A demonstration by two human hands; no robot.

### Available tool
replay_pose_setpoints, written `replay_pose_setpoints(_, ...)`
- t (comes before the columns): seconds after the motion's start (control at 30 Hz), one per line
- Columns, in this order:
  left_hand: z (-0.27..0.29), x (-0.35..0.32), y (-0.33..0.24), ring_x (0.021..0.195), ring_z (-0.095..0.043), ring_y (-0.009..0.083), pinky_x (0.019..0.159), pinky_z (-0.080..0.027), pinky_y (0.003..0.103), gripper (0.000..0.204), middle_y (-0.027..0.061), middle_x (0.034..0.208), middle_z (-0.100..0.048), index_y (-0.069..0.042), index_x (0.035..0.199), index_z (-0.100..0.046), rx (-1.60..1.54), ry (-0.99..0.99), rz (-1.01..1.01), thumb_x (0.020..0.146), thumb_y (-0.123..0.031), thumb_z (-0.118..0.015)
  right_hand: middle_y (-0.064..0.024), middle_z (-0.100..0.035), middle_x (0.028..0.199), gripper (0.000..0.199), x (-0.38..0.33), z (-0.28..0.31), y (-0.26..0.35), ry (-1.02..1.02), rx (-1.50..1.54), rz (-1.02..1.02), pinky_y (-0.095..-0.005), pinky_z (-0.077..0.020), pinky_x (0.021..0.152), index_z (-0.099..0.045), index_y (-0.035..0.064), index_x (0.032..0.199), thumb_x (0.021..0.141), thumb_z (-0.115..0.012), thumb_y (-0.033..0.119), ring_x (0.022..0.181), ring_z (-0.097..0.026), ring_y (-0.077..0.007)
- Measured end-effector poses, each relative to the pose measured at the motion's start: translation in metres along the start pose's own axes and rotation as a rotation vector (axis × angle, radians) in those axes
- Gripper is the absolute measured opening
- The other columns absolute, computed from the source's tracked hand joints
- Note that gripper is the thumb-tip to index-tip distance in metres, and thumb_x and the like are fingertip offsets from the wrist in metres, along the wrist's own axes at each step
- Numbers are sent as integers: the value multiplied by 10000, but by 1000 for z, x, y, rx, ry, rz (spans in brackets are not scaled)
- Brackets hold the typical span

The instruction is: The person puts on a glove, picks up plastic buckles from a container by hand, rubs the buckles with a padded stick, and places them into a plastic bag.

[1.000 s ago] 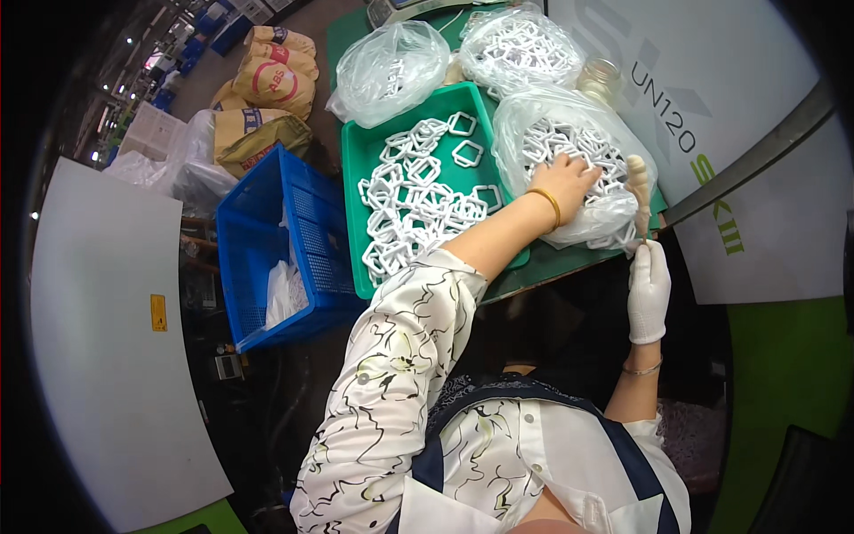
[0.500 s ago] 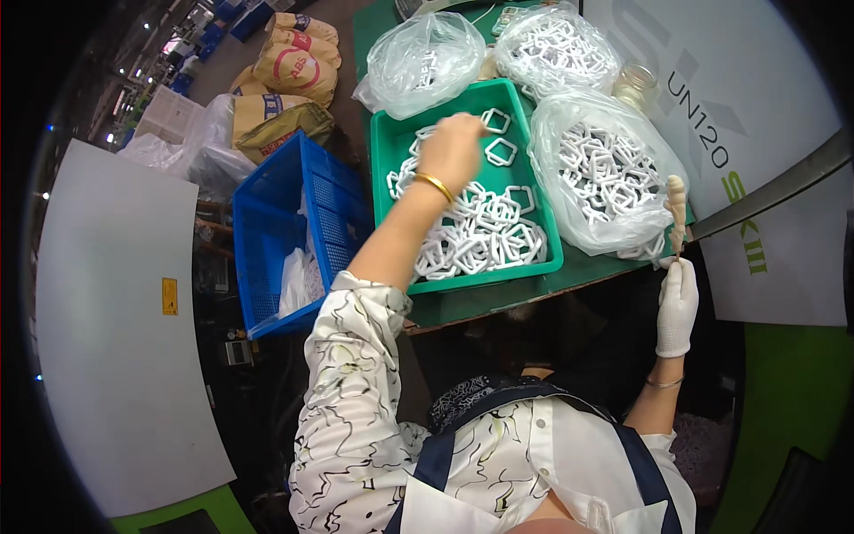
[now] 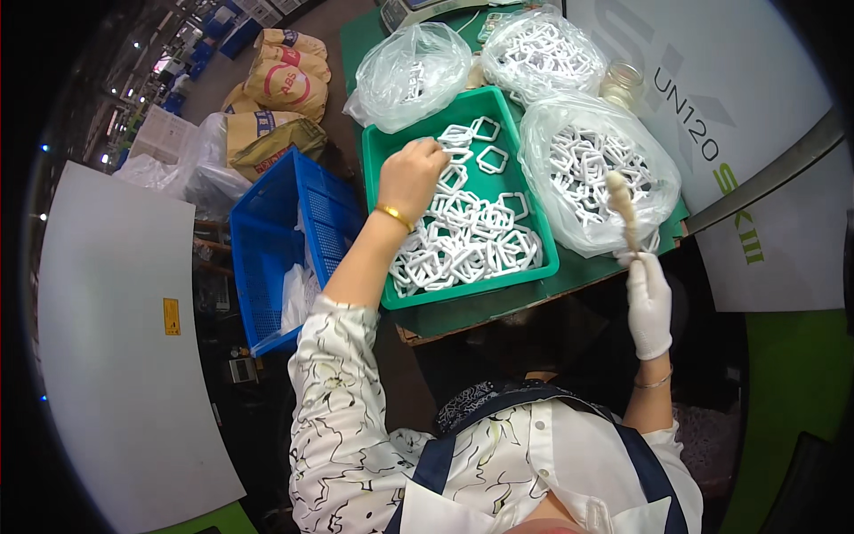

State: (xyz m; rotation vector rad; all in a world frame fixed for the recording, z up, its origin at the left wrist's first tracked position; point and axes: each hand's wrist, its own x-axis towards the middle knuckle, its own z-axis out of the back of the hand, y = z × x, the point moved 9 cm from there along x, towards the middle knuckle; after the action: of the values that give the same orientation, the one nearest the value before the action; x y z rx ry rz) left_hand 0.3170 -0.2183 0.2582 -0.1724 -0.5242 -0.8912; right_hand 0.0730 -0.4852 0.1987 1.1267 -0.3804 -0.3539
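Observation:
My left hand (image 3: 413, 181), bare with a gold bangle at the wrist, is over the left side of a green tray (image 3: 550, 233). Its fingers are curled together, their tips against white six-sided plastic links (image 3: 456, 136); whether one is pinched is hidden. A heap of such links (image 3: 471, 245) fills the near part of the tray, and a single link (image 3: 492, 160) lies apart on its bottom. Off the table's near right edge, my right hand (image 3: 650, 307), in a white glove, is closed round a thin stick with a pale, lumpy wrapped head (image 3: 620, 198).
Clear plastic bags of white links stand right of the tray (image 3: 596, 169) and behind it (image 3: 543, 53); another bag (image 3: 409, 76) sits back left. A glass jar (image 3: 622, 82) is by the machine panel. Left of the table is a blue crate (image 3: 267, 240), with paper sacks (image 3: 285, 80) beyond.
My left hand has drawn back toward the tray's left side, uncovering links near its far end. My right hand has moved left, bringing the stick in front of the right bag.

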Motion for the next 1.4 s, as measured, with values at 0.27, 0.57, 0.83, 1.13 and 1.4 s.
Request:
replay_pose_setpoints(0.27,82,-23,-81,763,-625,181,626,-505,317,123,2,879,-644,-89,885,-673,-57,-111,-77,765,-72,-652,-166,-591,749,146,-9,-89,85,235,32,231,-367,-456,616,-594,23,1062,1025,-495,125,646,-595,-290)
replay_pose_setpoints(0.57,110,-27,-99,756,-628,184,616,-507,304,169,13,903,-657,-71,929,-698,-120,-153,-112,760,-74,-691,-188,-600,780,121,-11,-79,92,157,-67,276,-375,-474,633,-597,28,1043,1013,-506,102,671,-601,-350)
replay_pose_setpoints(0.83,64,-28,-59,771,-649,120,658,-507,247,114,56,886,-695,-24,1025,-711,-874,48,401,919,-44,-674,-233,-625,798,137,3,-53,77,106,-10,121,-445,-480,617,-594,47,1035,1020,-487,132,725,-633,-423)
replay_pose_setpoints(1.13,-20,-7,48,815,-637,100,717,-511,259,214,50,938,-690,14,1104,-652,-869,108,664,950,-133,-621,-212,-597,777,195,6,-27,34,64,-38,4,-386,-463,632,-611,5,1064,1029,-476,140,667,-598,-345)
replay_pose_setpoints(1.4,-114,18,77,1011,-662,337,900,-527,447,342,163,1068,-686,-102,1134,-680,-202,369,522,804,-193,-698,-180,-615,802,200,-4,-13,13,67,-31,-65,-360,-464,665,-609,8,1060,1034,-461,141,670,-581,-285)
